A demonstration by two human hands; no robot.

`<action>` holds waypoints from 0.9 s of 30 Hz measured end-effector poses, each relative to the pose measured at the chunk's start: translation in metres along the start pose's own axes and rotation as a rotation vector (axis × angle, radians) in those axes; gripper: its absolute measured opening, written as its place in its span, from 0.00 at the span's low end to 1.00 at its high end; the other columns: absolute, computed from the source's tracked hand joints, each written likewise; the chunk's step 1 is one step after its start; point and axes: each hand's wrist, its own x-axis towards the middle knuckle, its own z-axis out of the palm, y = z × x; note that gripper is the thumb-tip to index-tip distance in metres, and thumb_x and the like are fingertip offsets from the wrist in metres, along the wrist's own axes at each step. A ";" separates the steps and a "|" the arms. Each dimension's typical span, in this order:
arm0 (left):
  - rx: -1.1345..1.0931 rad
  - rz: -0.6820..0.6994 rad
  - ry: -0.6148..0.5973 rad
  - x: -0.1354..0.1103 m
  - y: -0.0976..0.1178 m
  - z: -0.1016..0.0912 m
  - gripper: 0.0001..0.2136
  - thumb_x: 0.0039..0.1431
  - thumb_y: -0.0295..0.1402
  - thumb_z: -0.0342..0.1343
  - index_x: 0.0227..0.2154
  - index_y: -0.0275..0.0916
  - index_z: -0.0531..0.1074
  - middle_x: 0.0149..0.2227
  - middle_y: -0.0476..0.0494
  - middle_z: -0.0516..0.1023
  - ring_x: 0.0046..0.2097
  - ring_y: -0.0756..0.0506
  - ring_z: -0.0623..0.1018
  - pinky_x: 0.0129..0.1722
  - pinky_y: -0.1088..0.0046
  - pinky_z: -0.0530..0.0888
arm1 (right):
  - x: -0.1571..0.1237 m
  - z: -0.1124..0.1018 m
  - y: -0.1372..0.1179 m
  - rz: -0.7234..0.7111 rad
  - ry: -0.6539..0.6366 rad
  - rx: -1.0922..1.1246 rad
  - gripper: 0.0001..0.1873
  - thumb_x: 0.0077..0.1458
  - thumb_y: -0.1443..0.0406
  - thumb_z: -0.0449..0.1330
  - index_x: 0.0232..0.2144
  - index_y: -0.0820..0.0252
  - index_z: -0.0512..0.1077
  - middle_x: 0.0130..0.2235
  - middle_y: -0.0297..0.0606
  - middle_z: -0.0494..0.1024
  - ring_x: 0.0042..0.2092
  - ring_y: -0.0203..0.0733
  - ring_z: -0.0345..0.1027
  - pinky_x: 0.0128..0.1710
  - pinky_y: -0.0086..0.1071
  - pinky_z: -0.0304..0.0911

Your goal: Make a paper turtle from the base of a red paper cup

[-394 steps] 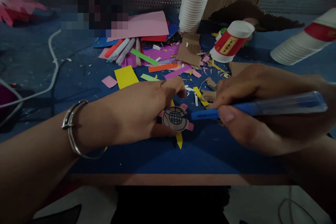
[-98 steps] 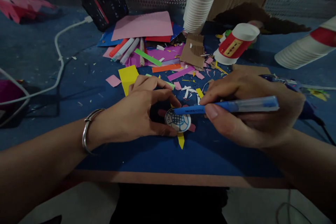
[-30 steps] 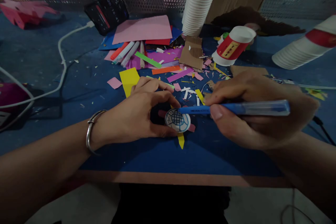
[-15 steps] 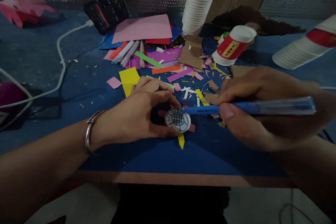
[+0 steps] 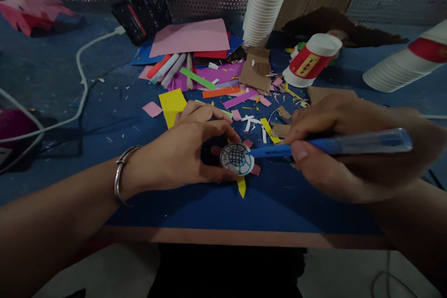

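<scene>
My left hand (image 5: 195, 149) holds a small round white disc (image 5: 236, 160) between thumb and fingers. Dark and blue lines form a grid in the disc's middle, with marks around its rim. My right hand (image 5: 335, 153) grips a blue pen (image 5: 307, 146) with a clear barrel end, its tip touching the disc's right upper edge. Beneath the disc, a pointed yellow paper piece (image 5: 241, 187) sticks out toward me, and a pinkish scrap (image 5: 255, 169) shows at its right.
Behind my hands lie paper strips, scraps and markers (image 5: 171, 71). Stacked paper cups (image 5: 263, 14) stand at the back, with an upturned red-and-white cup (image 5: 312, 60) and a tilted stack (image 5: 398, 67) at right. A phone (image 5: 142, 15) with a white cable (image 5: 81, 63) leans at back left.
The pen tip has moved slightly right and down along the disc's edge, with my right hand shifting along. My left hand and the disc are almost still.
</scene>
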 end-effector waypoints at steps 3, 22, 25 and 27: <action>0.005 -0.001 -0.008 0.000 0.000 0.000 0.21 0.52 0.52 0.76 0.45 0.49 0.85 0.60 0.40 0.77 0.64 0.30 0.71 0.67 0.44 0.67 | -0.001 0.000 -0.001 0.007 0.007 0.015 0.09 0.56 0.71 0.59 0.29 0.50 0.68 0.23 0.23 0.73 0.20 0.32 0.67 0.18 0.31 0.59; 0.031 0.012 -0.018 -0.001 -0.004 -0.001 0.22 0.54 0.53 0.76 0.48 0.51 0.85 0.61 0.40 0.76 0.65 0.29 0.70 0.67 0.43 0.67 | 0.001 -0.002 -0.003 0.020 -0.025 0.052 0.09 0.57 0.71 0.57 0.29 0.50 0.68 0.23 0.25 0.74 0.21 0.34 0.70 0.17 0.32 0.60; 0.033 0.008 -0.017 -0.001 -0.004 -0.001 0.23 0.53 0.54 0.76 0.49 0.51 0.85 0.61 0.41 0.76 0.65 0.29 0.70 0.67 0.43 0.67 | 0.001 -0.003 -0.004 0.031 -0.034 0.055 0.10 0.56 0.72 0.57 0.28 0.50 0.67 0.24 0.24 0.73 0.21 0.33 0.69 0.17 0.32 0.60; 0.037 0.011 -0.016 -0.001 -0.004 -0.001 0.22 0.54 0.53 0.76 0.49 0.51 0.85 0.62 0.40 0.75 0.65 0.29 0.70 0.67 0.43 0.66 | 0.001 -0.003 -0.004 0.032 -0.033 0.052 0.11 0.56 0.72 0.57 0.28 0.50 0.66 0.23 0.24 0.73 0.21 0.33 0.70 0.17 0.31 0.60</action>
